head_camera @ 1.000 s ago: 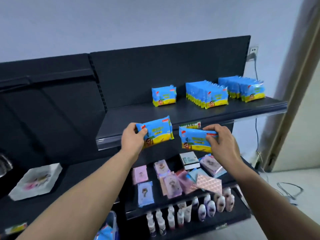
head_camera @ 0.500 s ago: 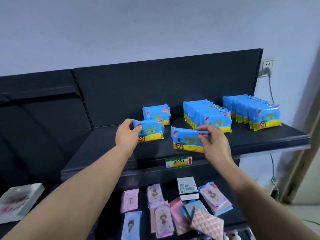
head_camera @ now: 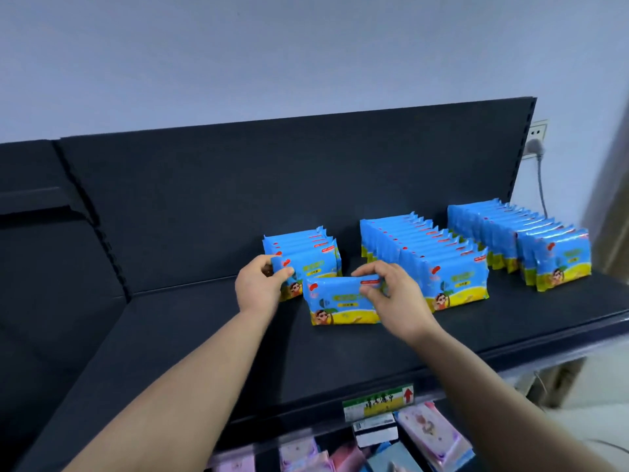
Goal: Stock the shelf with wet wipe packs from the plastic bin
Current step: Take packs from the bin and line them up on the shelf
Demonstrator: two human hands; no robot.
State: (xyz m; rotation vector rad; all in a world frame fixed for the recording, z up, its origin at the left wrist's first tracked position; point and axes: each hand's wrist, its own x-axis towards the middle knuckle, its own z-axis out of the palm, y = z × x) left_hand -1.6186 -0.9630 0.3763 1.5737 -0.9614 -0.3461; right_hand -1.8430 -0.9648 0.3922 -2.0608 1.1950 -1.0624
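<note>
- A plain pale blue-grey wall [head_camera: 238, 63] fills the upper half, evenly lit.
- A white socket [head_camera: 537, 131] sits on it at upper right, with a grey plug [head_camera: 535, 147] in it and a cable [head_camera: 541, 185] hanging down.
- A dark back panel [head_camera: 272, 185] rises behind a dark shelf [head_camera: 204, 352].
- A beige frame [head_camera: 609, 185] runs along the right edge.
- Pale floor [head_camera: 602, 383] shows at lower right.

Even, diffuse indoor light; soft shadows beneath the packs [head_camera: 343, 301] on the shelf [head_camera: 340, 356]. Wide-angle bowing at edges (near bottom items blurred).
</note>
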